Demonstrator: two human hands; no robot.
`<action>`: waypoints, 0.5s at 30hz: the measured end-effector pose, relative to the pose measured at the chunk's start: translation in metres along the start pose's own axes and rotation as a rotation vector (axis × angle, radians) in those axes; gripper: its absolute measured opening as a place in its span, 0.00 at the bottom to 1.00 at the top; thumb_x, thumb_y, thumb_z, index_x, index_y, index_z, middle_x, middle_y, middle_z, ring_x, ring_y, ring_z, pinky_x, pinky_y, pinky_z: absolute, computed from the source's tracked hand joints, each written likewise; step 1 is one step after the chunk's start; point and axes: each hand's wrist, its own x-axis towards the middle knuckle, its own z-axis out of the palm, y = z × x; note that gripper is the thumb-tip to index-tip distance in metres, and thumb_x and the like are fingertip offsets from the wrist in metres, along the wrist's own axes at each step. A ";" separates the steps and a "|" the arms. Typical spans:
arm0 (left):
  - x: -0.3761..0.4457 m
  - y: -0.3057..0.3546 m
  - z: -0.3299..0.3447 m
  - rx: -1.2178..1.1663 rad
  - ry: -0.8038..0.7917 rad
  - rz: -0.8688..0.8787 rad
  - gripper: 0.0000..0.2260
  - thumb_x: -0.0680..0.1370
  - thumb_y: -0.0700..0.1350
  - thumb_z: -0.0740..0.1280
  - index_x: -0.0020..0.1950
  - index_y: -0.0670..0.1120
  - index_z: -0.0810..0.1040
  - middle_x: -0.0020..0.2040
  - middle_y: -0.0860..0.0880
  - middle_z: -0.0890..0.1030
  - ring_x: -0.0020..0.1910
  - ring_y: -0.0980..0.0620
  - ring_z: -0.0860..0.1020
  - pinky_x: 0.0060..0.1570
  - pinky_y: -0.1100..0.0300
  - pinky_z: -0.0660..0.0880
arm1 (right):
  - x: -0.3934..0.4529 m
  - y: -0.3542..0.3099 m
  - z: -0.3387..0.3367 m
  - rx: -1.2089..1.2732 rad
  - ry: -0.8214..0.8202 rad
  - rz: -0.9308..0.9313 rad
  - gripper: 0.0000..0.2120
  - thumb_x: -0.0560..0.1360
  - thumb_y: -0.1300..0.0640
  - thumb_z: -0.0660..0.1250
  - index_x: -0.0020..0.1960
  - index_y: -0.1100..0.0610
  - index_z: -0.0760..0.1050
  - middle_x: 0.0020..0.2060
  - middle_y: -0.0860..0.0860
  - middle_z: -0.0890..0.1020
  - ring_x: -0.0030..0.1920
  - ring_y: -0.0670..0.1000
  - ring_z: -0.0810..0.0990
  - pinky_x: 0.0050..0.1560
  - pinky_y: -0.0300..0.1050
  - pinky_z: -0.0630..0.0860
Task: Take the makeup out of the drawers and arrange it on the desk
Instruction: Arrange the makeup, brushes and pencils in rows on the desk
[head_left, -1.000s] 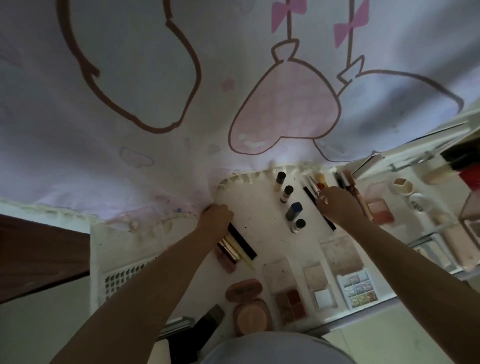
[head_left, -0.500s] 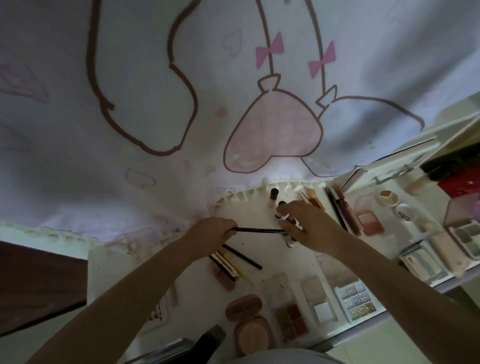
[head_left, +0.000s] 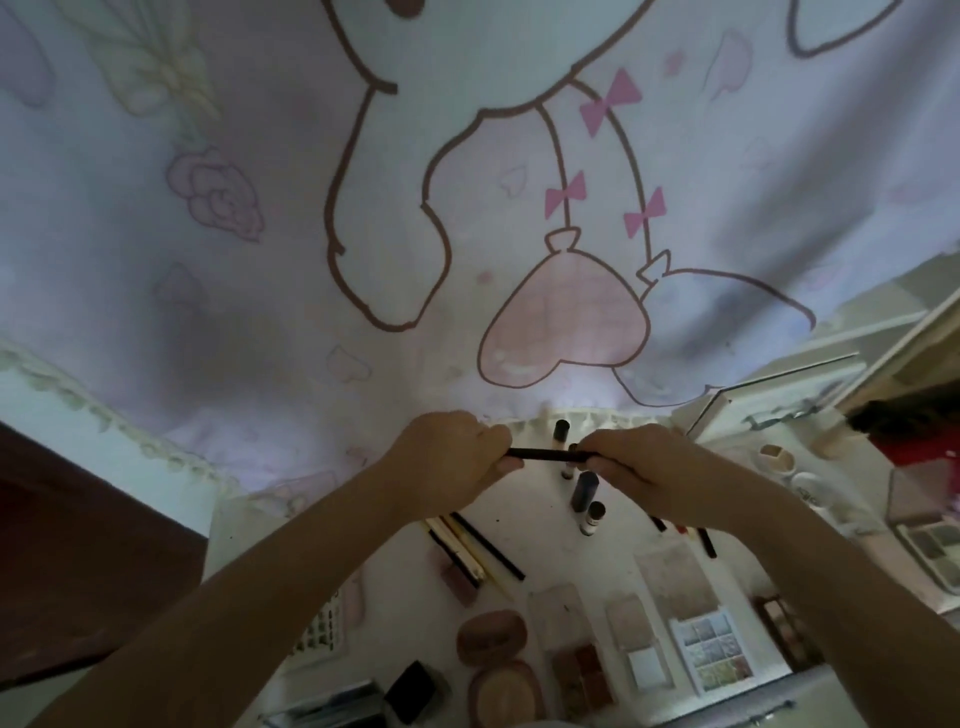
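Slim black makeup pencil (head_left: 545, 454) btwn both hands

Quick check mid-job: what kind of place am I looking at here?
Most likely a bedroom vanity or dressing desk. A white desk carries rows of makeup: eyeshadow palettes, small bottles and pencils. A pastel cartoon curtain hangs behind it, which suggests a home, not a shop.

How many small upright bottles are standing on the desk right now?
4: black-capped bottle by the curtain hem, one partly behind the held pencil, blue bottle, white black-capped bottle nearest. The hands may hide others.
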 end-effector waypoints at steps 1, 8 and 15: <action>0.001 -0.002 -0.003 0.007 -0.001 0.010 0.16 0.71 0.52 0.57 0.27 0.45 0.72 0.20 0.50 0.71 0.17 0.54 0.68 0.17 0.71 0.57 | -0.001 -0.002 -0.002 -0.006 0.000 -0.009 0.13 0.80 0.56 0.51 0.56 0.59 0.73 0.35 0.50 0.81 0.28 0.30 0.73 0.34 0.26 0.68; 0.015 -0.002 -0.022 0.044 -0.101 0.017 0.17 0.72 0.54 0.56 0.27 0.47 0.71 0.18 0.52 0.69 0.15 0.56 0.66 0.29 0.73 0.38 | -0.008 -0.005 -0.018 -0.026 0.034 -0.022 0.12 0.80 0.58 0.53 0.54 0.61 0.74 0.27 0.40 0.67 0.32 0.30 0.71 0.37 0.29 0.68; 0.042 -0.005 -0.035 0.083 -0.008 0.130 0.19 0.72 0.55 0.55 0.24 0.48 0.70 0.16 0.52 0.67 0.18 0.59 0.55 0.25 0.73 0.39 | -0.015 -0.002 -0.021 0.015 0.127 -0.022 0.17 0.77 0.51 0.51 0.51 0.59 0.75 0.25 0.41 0.67 0.31 0.34 0.73 0.34 0.32 0.68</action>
